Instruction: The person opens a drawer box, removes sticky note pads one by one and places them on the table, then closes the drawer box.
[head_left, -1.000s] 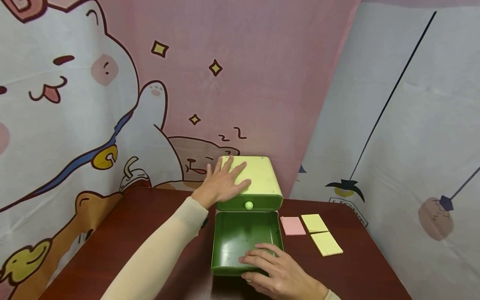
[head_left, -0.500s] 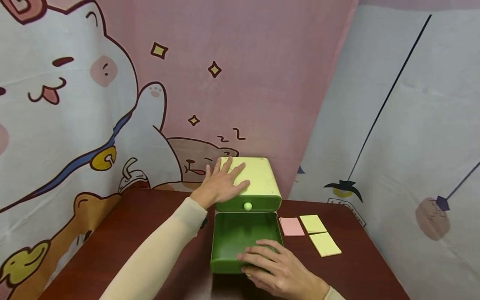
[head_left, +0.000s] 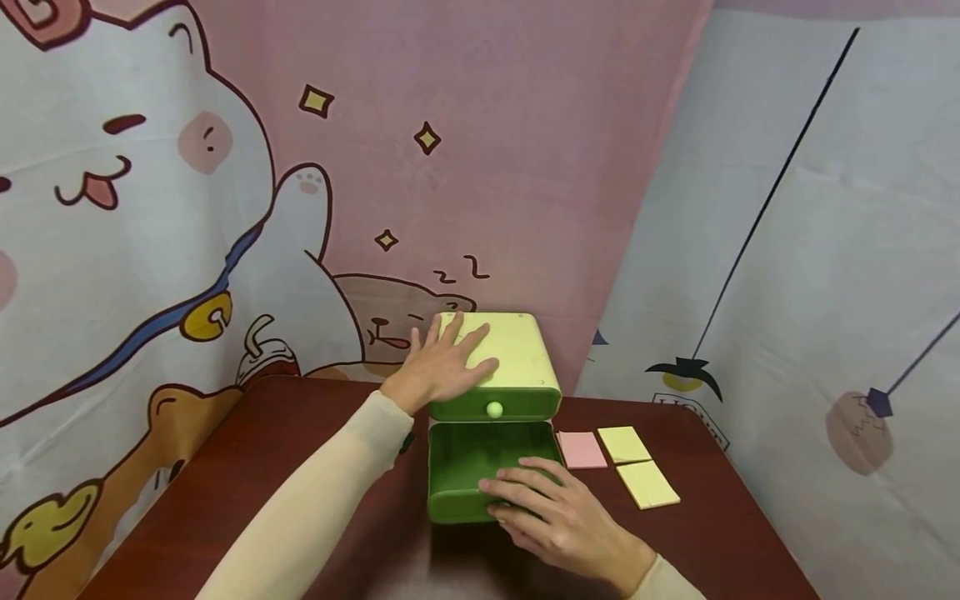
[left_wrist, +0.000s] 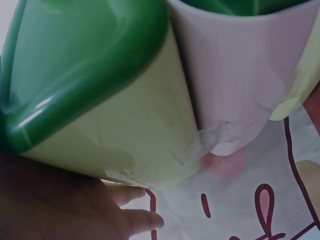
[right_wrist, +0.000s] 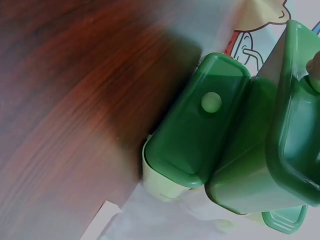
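Observation:
A small desktop drawer unit [head_left: 517, 346] with a pale yellow top and green drawer fronts stands on the table. My left hand [head_left: 442, 371] lies on its top with fingers spread. Below the closed upper drawer [head_left: 457, 407], a green drawer [head_left: 459, 506] is partly pulled out and looks bare inside where it shows. My right hand [head_left: 555, 517] is at its front, fingers extended over the rim. In the right wrist view a fingertip [right_wrist: 314, 64] touches its round knob [right_wrist: 314, 82]. A closed lower drawer [right_wrist: 190, 135] sits beneath. The left wrist view shows the unit's pink middle casing [left_wrist: 230, 70].
Right of the unit lie a pink sticky-note pad [head_left: 582, 450] and two yellow pads [head_left: 625, 445], all on the dark red-brown wooden table [head_left: 720, 517]. A cartoon-printed cloth [head_left: 525, 150] hangs close behind the unit and along both sides.
The pulled-out drawer has slid inward toward the unit, with my right hand moving along at its front. My left hand stays on the top.

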